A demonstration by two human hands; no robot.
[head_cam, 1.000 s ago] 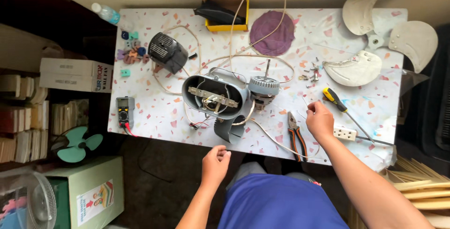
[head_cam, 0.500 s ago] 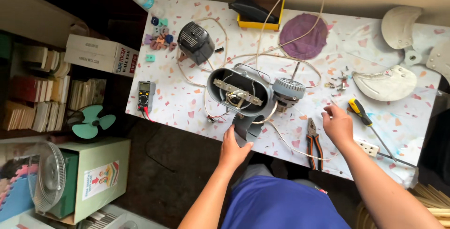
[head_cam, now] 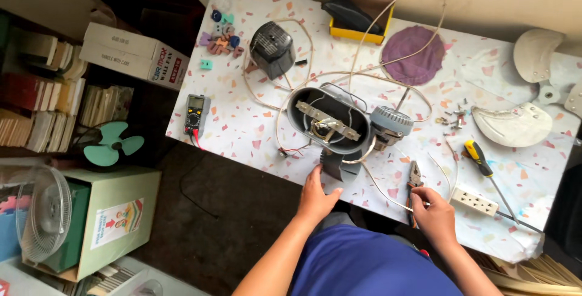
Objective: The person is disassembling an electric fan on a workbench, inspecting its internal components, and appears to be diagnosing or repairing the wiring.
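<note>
clothing: blue garment over the lap
arms: bare to the elbows, no sleeves showing
left hand (head_cam: 316,197): no glove
right hand (head_cam: 434,212): no glove

On the speckled desk (head_cam: 254,120), the grey oval fan housing (head_cam: 327,120) lies open side up, a metal bracket across its hollow. The left hand (head_cam: 315,196) rests at the desk's near edge, fingers touching the housing's dark base just below it. To the right of the housing sits a round grey motor (head_cam: 391,120). Further right and nearer the person, the right hand (head_cam: 433,214) lies on the handles of the pliers (head_cam: 414,184), beside a white power strip (head_cam: 476,202). A yellow-handled screwdriver (head_cam: 479,159) lies just beyond the strip. A multimeter (head_cam: 195,113) sits well left of the housing.
</note>
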